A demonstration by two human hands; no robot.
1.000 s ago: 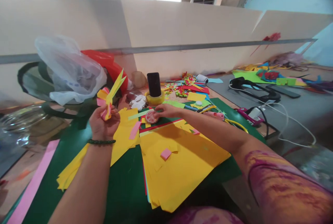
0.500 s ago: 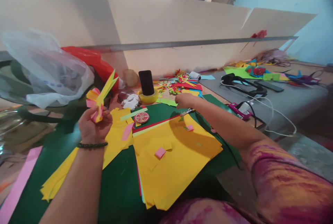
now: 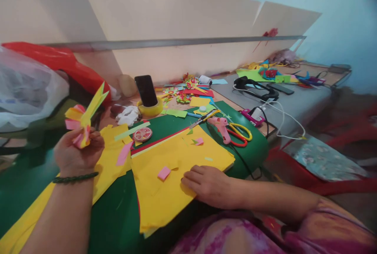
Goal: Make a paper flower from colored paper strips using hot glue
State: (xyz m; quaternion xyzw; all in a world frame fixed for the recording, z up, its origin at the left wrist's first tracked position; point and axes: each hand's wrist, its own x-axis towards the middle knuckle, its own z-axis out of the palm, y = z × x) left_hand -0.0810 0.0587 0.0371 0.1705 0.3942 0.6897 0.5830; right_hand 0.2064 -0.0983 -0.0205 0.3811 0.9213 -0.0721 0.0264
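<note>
My left hand (image 3: 75, 153) is raised at the left, fingers closed round a folded paper flower (image 3: 84, 118) of yellow and pink strips that sticks up above the fist. My right hand (image 3: 207, 185) lies flat, fingers stretched out, on the near edge of a stack of yellow paper sheets (image 3: 176, 167) on a green mat (image 3: 118, 214). A small pink paper square (image 3: 163, 173) lies on the stack just left of that hand. A round red-and-white tin (image 3: 143, 134) sits farther back on the mat.
Scissors with yellow and red handles (image 3: 238, 134) and a pink tool (image 3: 221, 127) lie right of the stack. A phone (image 3: 146, 91) stands in a yellow tape roll (image 3: 150, 109). Plastic bags (image 3: 26, 85) at the left; cables (image 3: 277, 112) and paper scraps behind.
My right hand left the round tin, reached toward the scissors, then drew back and settled flat on the yellow stack. The view swung right. My left hand kept hold of the flower.
</note>
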